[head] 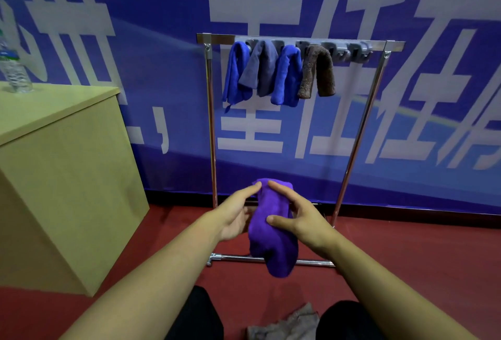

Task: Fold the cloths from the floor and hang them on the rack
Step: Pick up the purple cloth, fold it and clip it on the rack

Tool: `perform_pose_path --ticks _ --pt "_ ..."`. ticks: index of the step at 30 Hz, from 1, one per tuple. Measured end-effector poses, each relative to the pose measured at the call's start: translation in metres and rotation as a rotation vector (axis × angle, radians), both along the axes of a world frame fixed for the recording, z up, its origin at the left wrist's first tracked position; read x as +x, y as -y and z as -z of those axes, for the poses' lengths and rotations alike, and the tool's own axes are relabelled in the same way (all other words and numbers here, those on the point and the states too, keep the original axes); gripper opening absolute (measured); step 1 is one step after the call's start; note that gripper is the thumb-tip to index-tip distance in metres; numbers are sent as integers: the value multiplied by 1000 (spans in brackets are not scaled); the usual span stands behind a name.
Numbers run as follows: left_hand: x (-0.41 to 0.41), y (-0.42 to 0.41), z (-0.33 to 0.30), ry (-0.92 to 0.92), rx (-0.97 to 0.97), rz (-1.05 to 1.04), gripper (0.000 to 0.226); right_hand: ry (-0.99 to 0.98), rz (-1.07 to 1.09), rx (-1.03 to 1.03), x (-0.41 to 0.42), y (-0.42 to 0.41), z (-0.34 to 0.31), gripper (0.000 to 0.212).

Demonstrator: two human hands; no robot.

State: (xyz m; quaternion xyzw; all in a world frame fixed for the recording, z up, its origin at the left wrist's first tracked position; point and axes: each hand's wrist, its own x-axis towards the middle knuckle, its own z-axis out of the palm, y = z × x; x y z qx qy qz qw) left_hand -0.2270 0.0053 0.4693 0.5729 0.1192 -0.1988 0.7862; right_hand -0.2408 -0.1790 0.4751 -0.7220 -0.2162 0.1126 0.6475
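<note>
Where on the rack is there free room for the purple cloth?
Free: the rack hooks right of the brown cloth, up to the right post. Crowded: the left stretch, with four cloths hung close together. Both hands hold the purple cloth.

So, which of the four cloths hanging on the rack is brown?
The rightmost one, the brown cloth. The other three, to its left, are blue, grey and blue.
</note>
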Motion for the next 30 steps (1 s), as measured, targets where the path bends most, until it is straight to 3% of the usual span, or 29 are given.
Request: perform_pose_path --ticks 4,9,16,20,25,30 --pt "-4 10 11 -14 3 115 55 73 79 -100 9 5 6 75" --pt "-4 27 24 134 9 -20 19 125 171 -173 16 11 15 69" --pt "2 34 26 223 -48 -186 18 -40 184 51 16 19 20 53" --pt "5 30 29 319 155 -279 36 -81 247 98 17 19 20 52" --pt "1 32 27 542 372 -263 18 -76 272 104 19 18 19 44" --pt "5 33 19 408 224 -228 24 -184 191 206 21 17 17 32"
